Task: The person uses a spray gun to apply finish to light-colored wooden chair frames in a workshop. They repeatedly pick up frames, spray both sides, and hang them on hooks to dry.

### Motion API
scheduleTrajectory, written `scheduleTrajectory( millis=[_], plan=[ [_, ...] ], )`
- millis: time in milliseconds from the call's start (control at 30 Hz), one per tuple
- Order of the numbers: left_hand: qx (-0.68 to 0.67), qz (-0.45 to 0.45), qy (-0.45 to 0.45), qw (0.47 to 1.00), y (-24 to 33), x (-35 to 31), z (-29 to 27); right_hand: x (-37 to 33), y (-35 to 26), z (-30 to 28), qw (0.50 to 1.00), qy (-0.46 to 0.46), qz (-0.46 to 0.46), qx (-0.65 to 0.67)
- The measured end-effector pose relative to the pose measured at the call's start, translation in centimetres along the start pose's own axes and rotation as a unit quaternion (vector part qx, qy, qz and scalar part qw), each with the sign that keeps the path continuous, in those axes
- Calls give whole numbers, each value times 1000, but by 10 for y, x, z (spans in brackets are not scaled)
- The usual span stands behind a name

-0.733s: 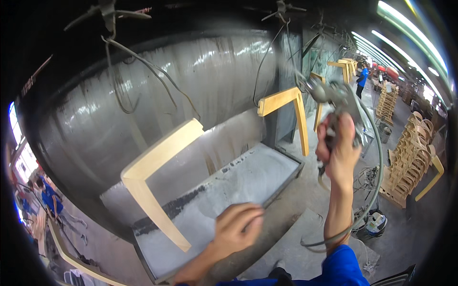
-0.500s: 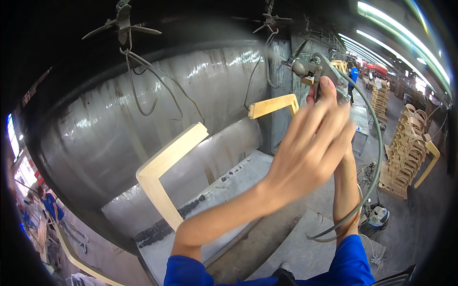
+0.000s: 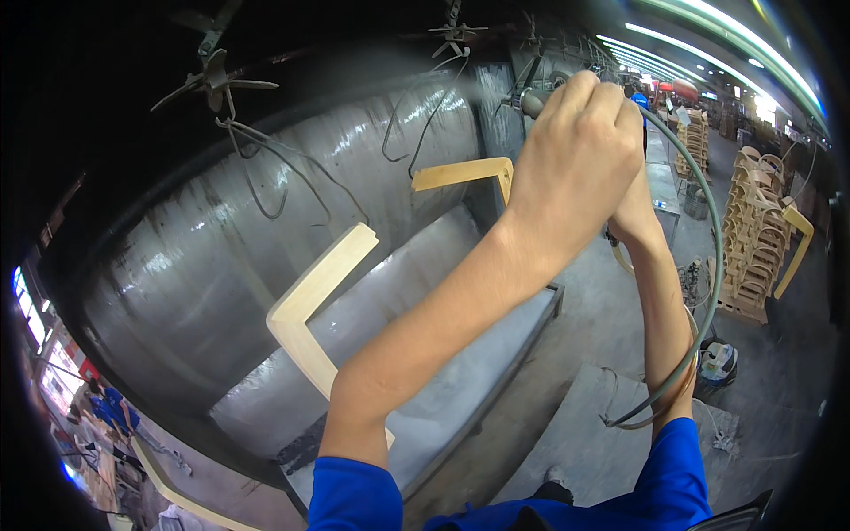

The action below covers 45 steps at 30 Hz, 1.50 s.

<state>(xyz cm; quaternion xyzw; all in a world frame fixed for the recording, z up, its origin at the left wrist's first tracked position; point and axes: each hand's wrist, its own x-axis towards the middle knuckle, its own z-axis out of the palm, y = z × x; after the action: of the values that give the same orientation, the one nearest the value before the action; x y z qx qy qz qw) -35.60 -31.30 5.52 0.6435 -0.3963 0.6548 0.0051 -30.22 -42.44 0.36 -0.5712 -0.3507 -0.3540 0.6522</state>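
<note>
A metal spray gun [image 3: 534,103] is up ahead, mostly covered by my hands. My left hand [image 3: 571,159] is closed over it with the fingers curled at the top. Behind it, my right hand [image 3: 634,211] is closed at the gun's grip, its fingers largely hidden. A green hose [image 3: 711,230] curves from the gun down past my right forearm. Left of my arms a pale, angled wooden frame piece [image 3: 305,296] hangs by a wire hook [image 3: 283,168]. A second, yellower wooden piece [image 3: 460,173] hangs farther back, near my left hand; neither hand touches either piece.
A wet, streaked metal booth wall [image 3: 177,257] curves behind the hanging pieces. Stacked wooden chair parts [image 3: 751,230] stand at the right, near a bucket [image 3: 715,363]. People in blue work at far left [image 3: 113,409] and far back. A long curved wooden piece [image 3: 168,488] lies lower left.
My left hand has swung over the spray gun and closed, covering more of it. Both hands appear slightly higher. The view has shifted a little to the right.
</note>
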Motion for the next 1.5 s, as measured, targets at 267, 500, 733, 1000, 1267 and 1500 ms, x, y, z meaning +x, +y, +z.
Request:
scheduleTrajectory(
  millis=[267, 500, 733, 1000, 1267, 1500],
  plan=[
    [37, -21, 37, 998, -14, 18, -7, 27, -3, 22, 999, -2, -4, 38],
    [76, -31, 54, 995, -10, 16, -17, 26, -16, 34, 997, -12, -19, 68],
    [91, -22, 30, 995, -7, 8, -31, 15, -12, 41, 999, -2, -5, 42],
    [101, -20, 51, 993, -5, 4, -29, 6, -15, 46, 999, 2, -6, 35],
    [120, -12, 32, 992, -2, 3, -29, 2, -13, 34, 998, -59, 12, 1],
    [110, -7, 24, 994, -5, 3, -30, 8, -5, 32, 999, -49, 17, 8]
  ],
)
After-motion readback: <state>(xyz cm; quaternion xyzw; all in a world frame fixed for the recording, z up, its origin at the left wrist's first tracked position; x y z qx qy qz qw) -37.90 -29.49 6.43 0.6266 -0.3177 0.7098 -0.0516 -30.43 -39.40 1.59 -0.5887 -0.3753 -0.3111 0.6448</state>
